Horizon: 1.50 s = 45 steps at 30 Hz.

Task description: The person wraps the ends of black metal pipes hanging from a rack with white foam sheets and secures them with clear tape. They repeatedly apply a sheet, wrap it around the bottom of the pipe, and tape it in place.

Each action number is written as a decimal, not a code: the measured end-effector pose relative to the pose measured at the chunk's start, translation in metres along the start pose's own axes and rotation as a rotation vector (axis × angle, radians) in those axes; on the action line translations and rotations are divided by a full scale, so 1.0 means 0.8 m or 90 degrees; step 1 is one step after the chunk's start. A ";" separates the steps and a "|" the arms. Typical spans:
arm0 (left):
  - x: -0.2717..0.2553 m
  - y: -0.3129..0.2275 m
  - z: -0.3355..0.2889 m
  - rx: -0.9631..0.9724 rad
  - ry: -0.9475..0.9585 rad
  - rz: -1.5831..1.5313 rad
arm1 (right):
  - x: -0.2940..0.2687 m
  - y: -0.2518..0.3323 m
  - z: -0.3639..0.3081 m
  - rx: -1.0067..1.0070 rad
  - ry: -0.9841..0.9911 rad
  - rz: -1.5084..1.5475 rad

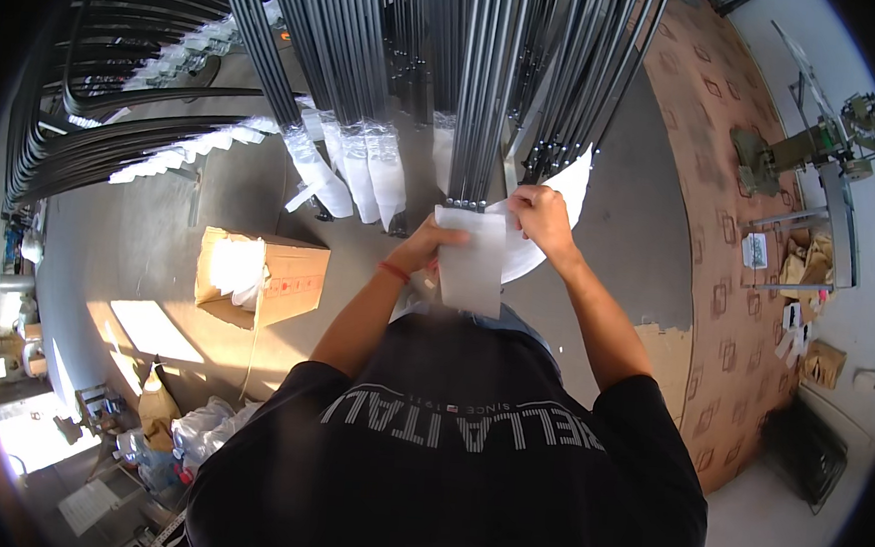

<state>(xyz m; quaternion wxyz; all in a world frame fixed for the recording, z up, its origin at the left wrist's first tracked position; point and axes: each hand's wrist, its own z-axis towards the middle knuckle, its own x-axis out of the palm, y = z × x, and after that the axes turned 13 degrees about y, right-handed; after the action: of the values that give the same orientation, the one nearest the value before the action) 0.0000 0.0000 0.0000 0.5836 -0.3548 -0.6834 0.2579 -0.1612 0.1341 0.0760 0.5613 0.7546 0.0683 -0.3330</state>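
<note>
A bundle of dark metal tubes [480,106] hangs in front of me, its lower ends just above my hands. Against these ends is a white foam sheet [473,266], with my left hand [427,245] closed on its left edge, thumb across the front. My right hand [543,220] is at the right side of the tubes, fingers curled in a pinch on the white sheeting. A curved white flap [571,189] spreads out behind that hand; whether it is the same sheet, I cannot tell. To the left, tube bundles end in white wraps [386,165].
An open cardboard box [295,283] holding white sheets stands on the floor at left. Curved dark tubes [158,96] with white-wrapped ends hang at far left. Plastic bags [203,430] lie lower left. At right are flattened cardboard [676,228] and a green machine [796,150].
</note>
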 end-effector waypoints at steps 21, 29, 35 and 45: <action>0.016 -0.004 0.002 0.057 -0.048 -0.004 | 0.124 -0.003 -0.102 0.161 -0.160 0.194; 0.027 0.001 0.008 0.080 -0.019 0.216 | 0.116 -0.035 -0.033 0.054 0.133 0.813; 0.021 -0.018 -0.013 -0.169 -0.298 0.559 | 0.089 -0.035 -0.014 0.053 0.288 0.909; -0.009 -0.158 -0.028 -0.093 -0.022 1.216 | 0.021 -0.018 -0.006 0.152 0.470 0.713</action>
<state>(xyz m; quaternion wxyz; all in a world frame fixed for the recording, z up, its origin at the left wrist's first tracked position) -0.0007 -0.0847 0.0969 0.0928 -0.7941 -0.1284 0.5868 -0.1531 0.1390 0.0557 0.5018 0.7972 -0.1827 0.2814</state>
